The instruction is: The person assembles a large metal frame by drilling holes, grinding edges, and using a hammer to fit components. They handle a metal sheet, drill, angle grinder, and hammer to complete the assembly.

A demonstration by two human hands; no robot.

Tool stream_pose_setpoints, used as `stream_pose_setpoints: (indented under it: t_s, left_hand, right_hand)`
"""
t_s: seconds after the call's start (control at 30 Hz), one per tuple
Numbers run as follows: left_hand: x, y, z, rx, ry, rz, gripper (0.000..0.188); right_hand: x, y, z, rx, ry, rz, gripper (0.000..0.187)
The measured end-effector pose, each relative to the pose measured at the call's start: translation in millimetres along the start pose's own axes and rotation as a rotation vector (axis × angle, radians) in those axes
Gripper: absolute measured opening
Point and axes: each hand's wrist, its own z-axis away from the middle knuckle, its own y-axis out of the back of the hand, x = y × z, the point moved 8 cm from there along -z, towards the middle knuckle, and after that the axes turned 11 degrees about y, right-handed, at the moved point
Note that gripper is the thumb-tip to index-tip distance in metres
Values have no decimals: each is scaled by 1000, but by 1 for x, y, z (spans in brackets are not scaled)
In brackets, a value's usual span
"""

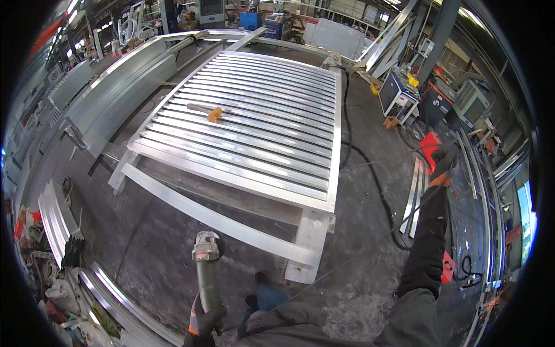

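Note:
In my left hand (209, 317), gloved dark with an orange cuff, is an angle grinder (208, 272), its head pointing away from me. My right hand (444, 159), also gloved, is stretched far out to the right and closed, apparently round a thin power cord (338, 272) that runs up from near the grinder. A red flat-sided object (429, 148) shows right beside it; I cannot tell whether the hand touches it. Ahead lies a slatted aluminium panel (254, 115) on supports. On its slats rests a mallet (214, 114) with a yellow-orange head.
A loose aluminium bar (214, 217) spans the near supports. Black cable (378, 185) snakes over the floor right of the panel. Long profiles (121, 87) stand at left, more (115, 301) lie lower left. Welding machines (399, 95) stand at the far right; metal strips (413, 196) lie on the floor.

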Motion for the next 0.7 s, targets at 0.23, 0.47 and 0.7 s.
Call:
stream_pose_setpoints:
  t_s: [0.23,0.47,0.7]
  left_hand:
    - [51,-4,-42,-30,22,-5,45]
    - [95,20,-90,-54,-55,-18,49]
    - [170,51,-144,-197,-67,20,48]
  right_hand:
    - [3,-127,21,-159,23,-73,45]
    - [0,-162,-38,92,345,28,45]
    - [-48,-259,-204,43,450,320,33]
